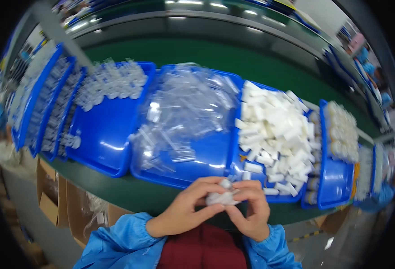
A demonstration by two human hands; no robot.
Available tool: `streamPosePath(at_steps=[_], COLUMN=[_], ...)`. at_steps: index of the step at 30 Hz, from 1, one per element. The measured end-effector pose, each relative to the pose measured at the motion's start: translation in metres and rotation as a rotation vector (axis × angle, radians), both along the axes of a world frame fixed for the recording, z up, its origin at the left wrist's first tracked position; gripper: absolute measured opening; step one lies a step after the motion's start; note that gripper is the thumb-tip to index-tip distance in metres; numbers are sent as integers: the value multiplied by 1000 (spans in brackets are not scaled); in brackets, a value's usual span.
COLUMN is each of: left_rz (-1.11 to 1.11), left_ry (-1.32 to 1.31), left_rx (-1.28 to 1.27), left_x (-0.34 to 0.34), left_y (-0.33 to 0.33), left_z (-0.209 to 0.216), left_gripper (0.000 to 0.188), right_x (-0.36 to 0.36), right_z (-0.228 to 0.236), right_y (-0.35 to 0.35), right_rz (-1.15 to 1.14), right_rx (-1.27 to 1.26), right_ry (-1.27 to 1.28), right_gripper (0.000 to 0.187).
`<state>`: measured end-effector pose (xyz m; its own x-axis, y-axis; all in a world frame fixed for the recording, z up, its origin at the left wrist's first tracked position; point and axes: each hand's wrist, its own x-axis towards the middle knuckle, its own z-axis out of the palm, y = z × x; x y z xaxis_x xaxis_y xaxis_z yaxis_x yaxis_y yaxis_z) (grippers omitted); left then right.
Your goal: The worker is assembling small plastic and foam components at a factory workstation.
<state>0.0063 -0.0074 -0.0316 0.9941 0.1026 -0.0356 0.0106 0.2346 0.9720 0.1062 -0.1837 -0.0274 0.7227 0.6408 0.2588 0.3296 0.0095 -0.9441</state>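
Left hand (182, 210) and right hand (252, 207) meet, fingers bent inward and narrowly spaced; beyond them stretches the long dark-green worktop (170, 51); ahead and left of them sits 1 rectangular blue plastic tray (206, 157) of clear plastic pieces (193, 103); just ahead and right, 1 matching blue tray (259, 176) heaped with short white cylinders (276, 121); pinched between both hands is 1 small whitish object (221, 198), its shape blurred.

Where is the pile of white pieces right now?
In the head view, the white pieces lie right of centre in a blue tray, just right of the clear plastic pieces.
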Motion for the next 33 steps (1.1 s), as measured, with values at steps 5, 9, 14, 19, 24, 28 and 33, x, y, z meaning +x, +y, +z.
streamPosePath(at_steps=[5,9,14,19,24,28,33], left_rz=[104,219,511,840,996,961,738], left_ry=[-63,-42,-79,-168,-208,-213,-267], left_rx=[-41,-6,136,357,411,484,579], left_x=[4,4,-7,-19,-31,-44,-34], left_y=[15,31,57,86,98,104,79], left_z=[7,5,15,21,8,-9,-3], left_gripper=[36,38,34,34,35,35,35], right_x=[33,53,48,38,33,38,45], right_z=[16,13,14,16,-9,-4,7], right_y=[-10,-25,3,82,130,95,70], right_rz=[-112,-329,-131,146,151,201,98], right_rx=[-124,-401,-408,-217,-283,-446,-383], right_ry=[-308,-517,-624,-771,-975,-875,-641], right_gripper=[40,28,33,31,33,36,47])
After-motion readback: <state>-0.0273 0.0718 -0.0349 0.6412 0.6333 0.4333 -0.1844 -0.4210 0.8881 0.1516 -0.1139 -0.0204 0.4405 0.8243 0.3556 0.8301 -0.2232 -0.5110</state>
